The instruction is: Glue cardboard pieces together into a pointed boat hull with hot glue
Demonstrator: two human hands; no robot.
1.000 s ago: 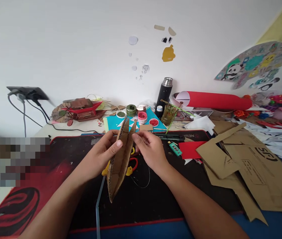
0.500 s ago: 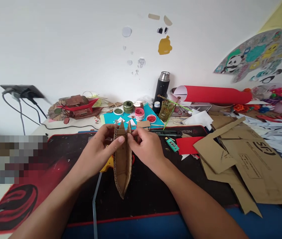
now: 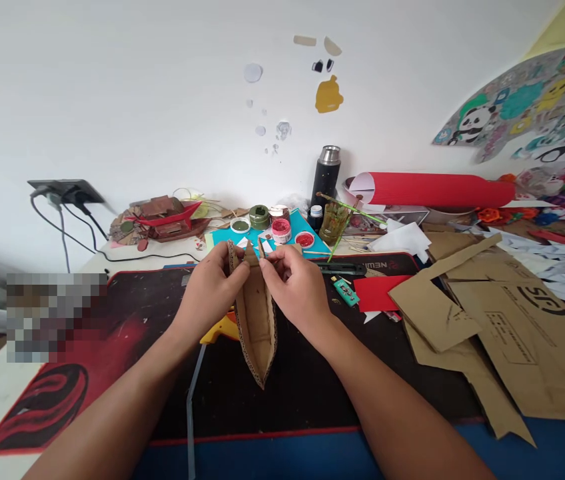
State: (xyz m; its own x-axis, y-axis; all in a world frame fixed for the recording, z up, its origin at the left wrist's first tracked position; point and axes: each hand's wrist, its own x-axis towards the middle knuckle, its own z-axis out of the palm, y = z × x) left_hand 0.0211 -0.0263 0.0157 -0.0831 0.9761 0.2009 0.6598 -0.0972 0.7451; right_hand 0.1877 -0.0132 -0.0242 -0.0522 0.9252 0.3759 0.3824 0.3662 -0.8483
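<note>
Between my two hands is a small cardboard boat hull point(image 3: 256, 320), pointed at its near end, with raised side walls and a corrugated edge. My left hand point(image 3: 215, 283) pinches its left wall near the far end, thumb on the inner face. On the opposite wall, my right hand point(image 3: 295, 280) has thumb and fingers closed close to the far tip. The far ends of the walls stand apart around the pointed base. Beneath the hull and my left hand lies a yellow glue gun point(image 3: 222, 330), partly hidden, with a clear glue stick point(image 3: 191, 407) trailing from it.
A black and red desk mat point(image 3: 322, 380) covers the table. Cardboard sheets point(image 3: 527, 333) and red paper point(image 3: 380, 293) lie right. Behind stand paint jars point(image 3: 281, 231), a brush cup point(image 3: 333, 223), a black flask point(image 3: 326, 177) and a finished-looking model boat point(image 3: 167, 220). A utility knife point(image 3: 340, 269) lies nearby.
The hull has swung slightly, its near tip shifting right and up, and its inside shows more. My left thumb now presses lower against the wall. The view has turned slightly left.
</note>
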